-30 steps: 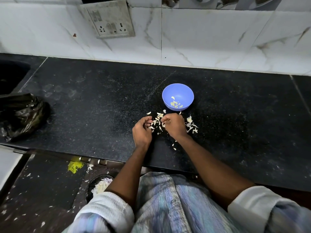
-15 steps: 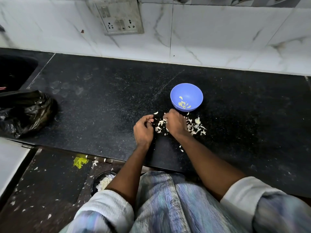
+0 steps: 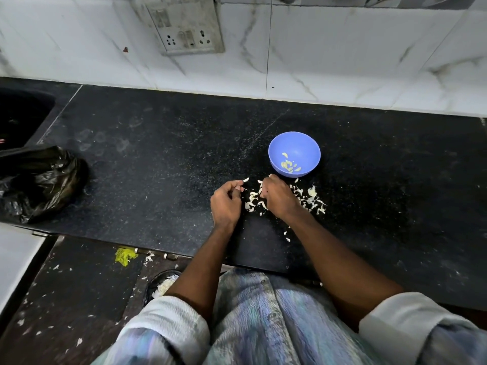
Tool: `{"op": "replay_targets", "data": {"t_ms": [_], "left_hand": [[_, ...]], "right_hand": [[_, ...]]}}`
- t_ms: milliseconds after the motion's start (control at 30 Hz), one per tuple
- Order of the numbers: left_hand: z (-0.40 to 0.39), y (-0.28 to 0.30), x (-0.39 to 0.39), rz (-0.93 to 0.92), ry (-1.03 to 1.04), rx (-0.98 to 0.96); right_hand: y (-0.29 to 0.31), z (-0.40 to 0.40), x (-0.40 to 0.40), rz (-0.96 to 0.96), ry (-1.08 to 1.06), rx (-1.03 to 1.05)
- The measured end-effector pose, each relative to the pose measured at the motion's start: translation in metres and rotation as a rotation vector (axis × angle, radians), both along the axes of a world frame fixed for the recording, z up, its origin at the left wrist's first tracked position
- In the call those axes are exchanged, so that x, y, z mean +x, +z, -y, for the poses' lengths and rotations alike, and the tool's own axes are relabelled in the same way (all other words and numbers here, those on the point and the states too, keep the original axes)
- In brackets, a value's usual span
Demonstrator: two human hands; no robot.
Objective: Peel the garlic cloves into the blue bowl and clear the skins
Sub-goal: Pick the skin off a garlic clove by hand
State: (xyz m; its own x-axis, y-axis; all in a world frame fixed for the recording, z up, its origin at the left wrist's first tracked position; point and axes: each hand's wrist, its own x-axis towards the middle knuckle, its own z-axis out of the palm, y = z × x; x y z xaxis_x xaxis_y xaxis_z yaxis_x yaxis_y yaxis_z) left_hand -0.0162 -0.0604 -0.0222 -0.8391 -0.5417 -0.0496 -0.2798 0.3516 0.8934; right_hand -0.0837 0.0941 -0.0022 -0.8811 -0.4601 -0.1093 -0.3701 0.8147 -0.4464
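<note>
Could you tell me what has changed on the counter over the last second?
Very little. The left hand and right hand stay close together over the scattered white garlic skins, fingers curled; what they hold is hidden. The round blue plastic bowl with peeled cloves and the crumpled black plastic bag have not moved.

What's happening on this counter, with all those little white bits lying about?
A person is peeling garlic at a black counter. The left hand has its fingers curled around something small, probably a clove, though it is too small to tell. The right hand rests among the garlic skins scattered in front of the blue bowl, which holds a few peeled cloves. The skins have not been cleared.
</note>
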Motion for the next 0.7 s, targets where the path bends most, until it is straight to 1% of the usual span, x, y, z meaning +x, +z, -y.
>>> {"op": "replay_targets", "data": {"t_ms": [100, 200, 300, 367, 467, 567, 700], "left_hand": [[-0.005, 0.000, 0.000, -0.007, -0.015, -0.006], [-0.013, 0.000, -0.001, 0.006, -0.053, 0.009], [-0.027, 0.002, -0.003, -0.007, -0.153, 0.018], [-0.038, 0.006, -0.004, -0.023, -0.212, -0.010], [-0.055, 0.012, -0.006, -0.036, -0.217, -0.073], [-0.071, 0.015, -0.007, -0.072, -0.203, -0.089], [-0.083, 0.015, -0.012, -0.133, -0.226, -0.048]], "right_hand": [[-0.001, -0.009, -0.006, 0.065, -0.078, -0.112], [0.003, -0.014, -0.006, 0.157, -0.181, -0.352], [0.008, -0.022, -0.002, 0.318, -0.331, -0.611], [0.010, -0.029, 0.000, 0.444, -0.409, -0.729], [0.011, -0.039, 0.003, 0.573, -0.513, -0.837], [0.014, -0.052, 0.002, 0.574, -0.567, -0.870], [0.018, -0.069, 0.002, 0.595, -0.577, -0.877]]}}
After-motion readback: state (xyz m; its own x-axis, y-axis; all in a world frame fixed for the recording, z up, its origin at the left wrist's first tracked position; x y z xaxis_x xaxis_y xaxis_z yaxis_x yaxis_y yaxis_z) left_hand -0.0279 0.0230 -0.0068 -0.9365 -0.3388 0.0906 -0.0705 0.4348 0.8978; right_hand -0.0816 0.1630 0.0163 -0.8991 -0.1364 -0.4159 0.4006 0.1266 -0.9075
